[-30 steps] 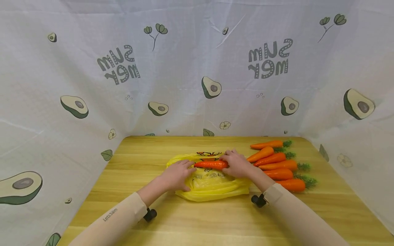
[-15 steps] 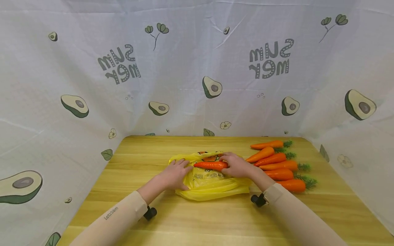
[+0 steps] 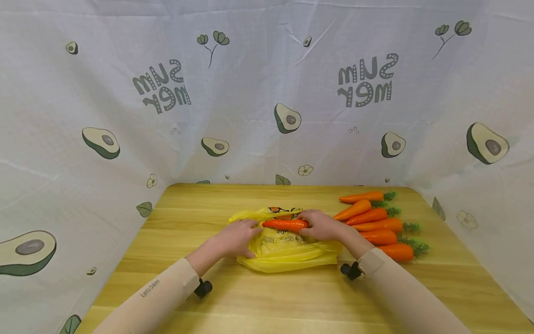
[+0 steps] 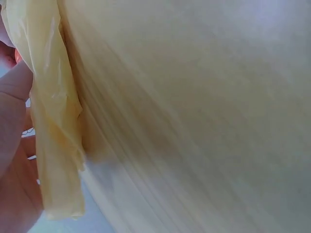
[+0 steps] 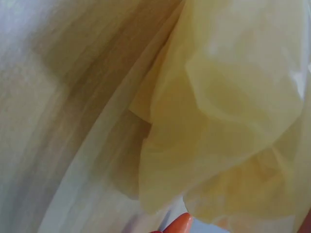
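A glossy red-orange carrot lies lengthwise over a printed yellow plastic bag, its pointed tip to the left. My right hand holds the thick end, thumb on the near side and fingers on the far side, hiding that end. At the bag's left end rests my left hand, fingers loosely spread, fingertips right by the carrot's tip. The left wrist view has bag film hanging against the thumb and palm. Crumpled bag film fills much of the right wrist view.
Several orange carrots with green tops lie side by side on the right of the wooden table. One carrot tip shows low in the right wrist view. A white avocado-print curtain surrounds the table's back and sides.
The bag's far edge has shifted and folded slightly, and its left edge has drawn in a little to the right. Both hands and the carrot stay nearly in place.
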A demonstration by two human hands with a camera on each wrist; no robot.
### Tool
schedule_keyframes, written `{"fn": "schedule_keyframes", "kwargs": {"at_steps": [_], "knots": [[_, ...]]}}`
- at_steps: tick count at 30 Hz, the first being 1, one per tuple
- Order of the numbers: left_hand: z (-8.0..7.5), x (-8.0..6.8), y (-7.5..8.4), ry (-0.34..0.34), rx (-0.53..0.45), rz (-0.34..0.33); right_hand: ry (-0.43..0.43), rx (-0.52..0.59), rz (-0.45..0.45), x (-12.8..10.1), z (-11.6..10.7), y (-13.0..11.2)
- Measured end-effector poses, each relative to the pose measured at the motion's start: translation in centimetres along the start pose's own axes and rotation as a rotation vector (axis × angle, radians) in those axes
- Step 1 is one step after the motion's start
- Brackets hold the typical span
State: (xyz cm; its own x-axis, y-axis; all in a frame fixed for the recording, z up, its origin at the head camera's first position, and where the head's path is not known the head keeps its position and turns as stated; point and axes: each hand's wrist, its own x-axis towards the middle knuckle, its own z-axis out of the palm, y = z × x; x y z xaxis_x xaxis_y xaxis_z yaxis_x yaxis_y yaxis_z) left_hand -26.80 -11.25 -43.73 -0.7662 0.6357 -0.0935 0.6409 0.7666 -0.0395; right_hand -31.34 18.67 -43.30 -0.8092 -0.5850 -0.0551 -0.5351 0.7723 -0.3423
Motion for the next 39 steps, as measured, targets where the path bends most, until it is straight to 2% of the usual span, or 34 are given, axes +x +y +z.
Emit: {"fn": "schedule_keyframes", "kwargs": {"at_steps": [5, 11, 16, 22, 27, 29, 39], "knots": [[0.2, 0.0, 0.0, -0.065, -0.030, -0.040, -0.037, 0.028, 0.013, 0.0, -0.4, -0.1], [0.2, 0.0, 0.1, -0.091, -0.017, -0.062, -0.068, 0.003, 0.028, -0.1, -0.6, -0.2], [0.0, -0.1, 0.2, -0.073, -0.004, -0.061, -0.096, -0.006, 0.017, -0.5, -0.7, -0.3], [-0.2, 0.2, 0.0, -0.041, -0.041, -0.076, -0.124, -0.001, 0.007, -0.6, -0.7, -0.5], [-0.2, 0.8, 0.1, 0.020, 0.041, -0.069, -0.113, 0.001, -0.020, -0.7, -0.8, -0.6], [-0.1, 1.0, 0.1, 0.024, 0.079, -0.069, -0.108, 0.002, -0.030, -0.8, -0.9, -0.6], [-0.7, 1.4, 0.2, -0.109, 0.104, -0.158, -0.115, 0.019, -0.029, -0.9, -0.6, -0.3]]}}
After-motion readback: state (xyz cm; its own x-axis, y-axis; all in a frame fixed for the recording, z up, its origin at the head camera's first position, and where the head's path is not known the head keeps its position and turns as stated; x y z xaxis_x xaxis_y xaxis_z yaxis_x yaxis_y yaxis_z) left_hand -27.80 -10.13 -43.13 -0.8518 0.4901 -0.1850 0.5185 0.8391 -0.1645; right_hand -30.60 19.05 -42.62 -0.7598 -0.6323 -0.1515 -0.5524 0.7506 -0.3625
